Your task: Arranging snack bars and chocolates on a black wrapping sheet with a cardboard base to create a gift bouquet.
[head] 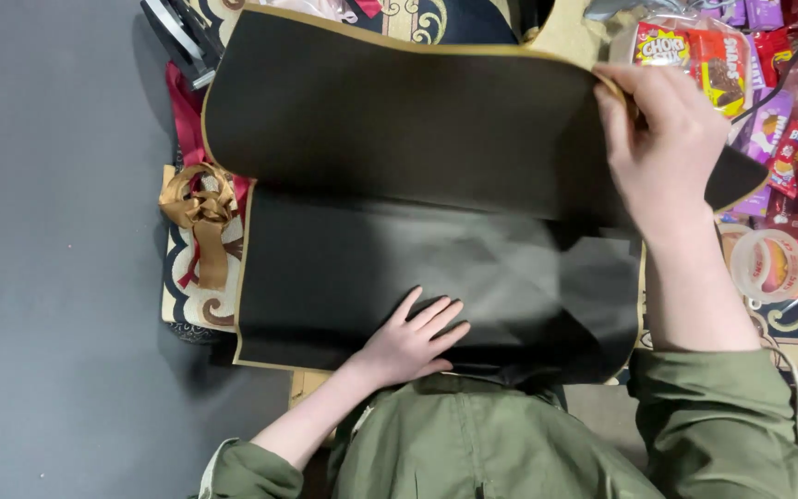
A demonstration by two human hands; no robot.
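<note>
A large black sheet with a gold edge (390,120) lies folded over itself in front of me. My left hand (413,340) rests flat on its lower half (344,268), fingers spread, near the front edge. My right hand (662,139) pinches the upper flap at its right edge and holds it lifted above the lower half. A gold ribbon bow (198,211) sits just left of the sheet, on a patterned cream and dark cloth (187,296).
Several colourful snack packets (782,102) are piled at the right. A roll of clear tape (768,266) lies by my right forearm. A dark tool (177,32) lies at the top left. A grey surface (48,277) spreads to the left.
</note>
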